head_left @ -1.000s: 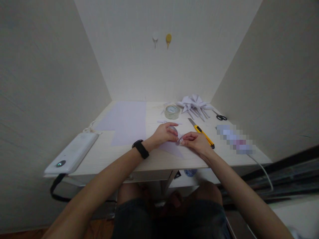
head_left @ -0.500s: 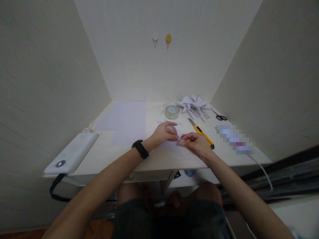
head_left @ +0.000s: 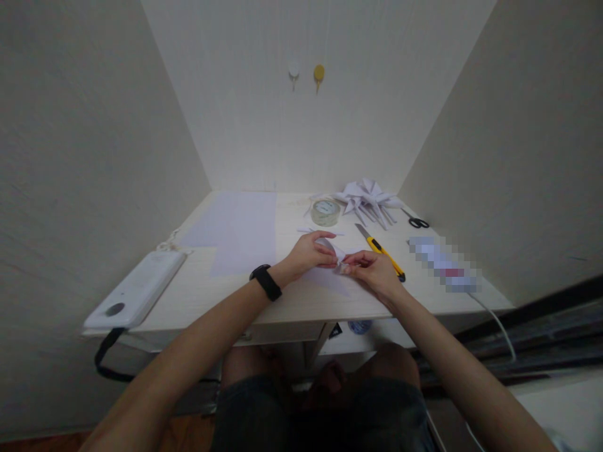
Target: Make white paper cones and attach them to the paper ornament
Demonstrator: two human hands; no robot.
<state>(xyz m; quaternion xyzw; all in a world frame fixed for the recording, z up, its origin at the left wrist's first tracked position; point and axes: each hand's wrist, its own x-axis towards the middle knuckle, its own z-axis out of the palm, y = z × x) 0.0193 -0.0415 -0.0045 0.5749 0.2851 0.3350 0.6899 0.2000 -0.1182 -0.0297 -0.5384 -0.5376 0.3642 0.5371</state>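
Both hands meet over the front middle of the white desk. My left hand, with a black watch on its wrist, pinches a piece of folded white paper, part of which curves up between thumb and fingers. Against its fingertips, my right hand pinches the right end of the same paper. The fingers partly hide the paper, so its full shape does not show. Just right of the right hand lies a yellow utility knife, blade out and pointing to the back.
Flat white paper sheets cover the left middle. A tape roll, folded paper pieces and scissors lie at the back right. A white device sits at the left edge, a blurred power strip at the right.
Both hands stay in nearly the same place, still pinching the paper. The paper between the fingertips has shifted very slightly.
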